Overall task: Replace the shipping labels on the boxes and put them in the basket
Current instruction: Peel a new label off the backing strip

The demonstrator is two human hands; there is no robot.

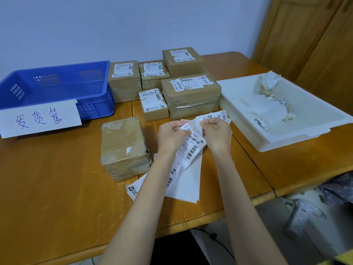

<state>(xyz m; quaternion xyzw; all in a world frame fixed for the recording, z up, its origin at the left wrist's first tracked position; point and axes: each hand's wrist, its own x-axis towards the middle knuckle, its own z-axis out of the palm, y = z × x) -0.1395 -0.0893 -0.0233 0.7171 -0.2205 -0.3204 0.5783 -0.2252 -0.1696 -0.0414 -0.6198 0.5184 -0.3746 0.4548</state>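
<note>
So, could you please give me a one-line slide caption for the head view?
Both hands peel a new shipping label beside a bare box, blue basket empty.

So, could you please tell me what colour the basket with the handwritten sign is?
The basket is blue, seen clearly in the head view at the table's left.

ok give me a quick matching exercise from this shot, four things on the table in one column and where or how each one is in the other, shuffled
Things
1. blue basket
2. white tray
3. new label
4. box without a label

Places or states
A. far right, holds crumpled old labels
B. pinched by both hands
C. far left, paper sign on its front
D. just left of the left hand

Pairs: 1-C, 2-A, 3-B, 4-D
</note>
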